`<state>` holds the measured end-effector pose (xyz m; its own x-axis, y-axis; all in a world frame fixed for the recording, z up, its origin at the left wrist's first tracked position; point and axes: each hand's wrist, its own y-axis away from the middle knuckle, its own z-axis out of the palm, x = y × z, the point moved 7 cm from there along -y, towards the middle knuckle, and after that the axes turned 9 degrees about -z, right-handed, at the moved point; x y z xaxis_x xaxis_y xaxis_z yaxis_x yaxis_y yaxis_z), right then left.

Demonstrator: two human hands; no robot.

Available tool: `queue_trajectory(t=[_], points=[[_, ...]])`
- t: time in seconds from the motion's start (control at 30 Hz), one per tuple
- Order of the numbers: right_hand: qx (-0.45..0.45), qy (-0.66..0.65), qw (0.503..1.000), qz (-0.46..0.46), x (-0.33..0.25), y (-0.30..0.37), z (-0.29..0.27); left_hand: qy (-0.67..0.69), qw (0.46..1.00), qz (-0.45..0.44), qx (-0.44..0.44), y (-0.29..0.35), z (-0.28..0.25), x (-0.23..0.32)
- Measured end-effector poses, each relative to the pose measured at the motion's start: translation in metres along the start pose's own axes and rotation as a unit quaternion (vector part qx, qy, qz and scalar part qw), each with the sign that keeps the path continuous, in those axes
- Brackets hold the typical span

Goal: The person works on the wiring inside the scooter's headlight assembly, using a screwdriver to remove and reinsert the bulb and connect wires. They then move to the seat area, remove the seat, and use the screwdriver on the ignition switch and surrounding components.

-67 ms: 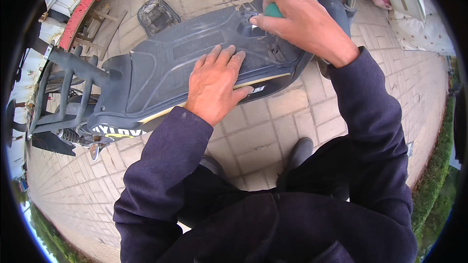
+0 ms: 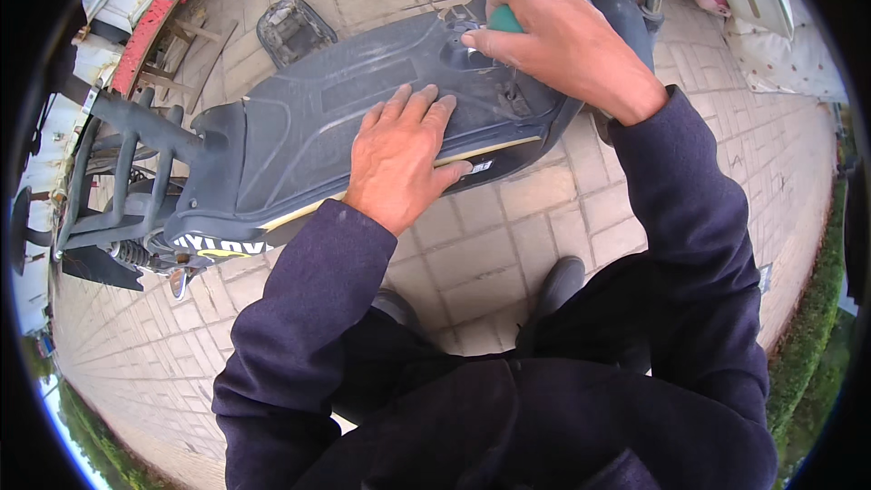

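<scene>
Before me stands a scooter with a dark grey footboard (image 2: 327, 118). My left hand (image 2: 399, 154) lies flat on the footboard near its close edge, fingers spread and thumb over the pale yellow edge strip. My right hand (image 2: 567, 45) is closed round the green handle (image 2: 505, 20) of a screwdriver, at the right end of the footboard. Most of its shaft is hidden under the hand, and I cannot see clearly where its tip sits. Beside the right hand is a recess (image 2: 515, 102) with small fittings in the footboard.
A black plastic cover (image 2: 295, 30) lies on the paving (image 2: 490, 277) beyond the footboard. To the left are the scooter's tubular frame (image 2: 136, 154) and a red board (image 2: 141, 45). A front wheel (image 2: 626, 14) and a pale spotted cloth (image 2: 789, 68) are at the right.
</scene>
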<state>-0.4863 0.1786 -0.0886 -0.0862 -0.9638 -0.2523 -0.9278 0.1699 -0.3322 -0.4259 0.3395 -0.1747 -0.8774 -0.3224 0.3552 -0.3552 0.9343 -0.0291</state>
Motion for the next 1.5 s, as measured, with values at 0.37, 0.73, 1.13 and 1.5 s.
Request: queue_trajectory(t=[0.37, 0.73, 1.13, 1.5], points=[[0.041, 0.000, 0.999, -0.022, -0.003, 0.003, -0.004, -0.009, 1.000, -0.007, 0.004, -0.007, -0.002, 0.003], [0.043, 0.079, 0.996, -0.015, -0.010, 0.002, 0.000, 0.006, 1.000, -0.001, 0.017, -0.005, -0.002, 0.001], [0.046, 0.167, 0.985, 0.018, -0.011, 0.003, 0.002, 0.010, 1.000, -0.005, 0.013, -0.007, -0.001, 0.001], [0.039, 0.149, 0.988, -0.007, -0.015, 0.004, -0.001, 0.011, 1.000, 0.001, 0.020, -0.007, -0.002, 0.002]])
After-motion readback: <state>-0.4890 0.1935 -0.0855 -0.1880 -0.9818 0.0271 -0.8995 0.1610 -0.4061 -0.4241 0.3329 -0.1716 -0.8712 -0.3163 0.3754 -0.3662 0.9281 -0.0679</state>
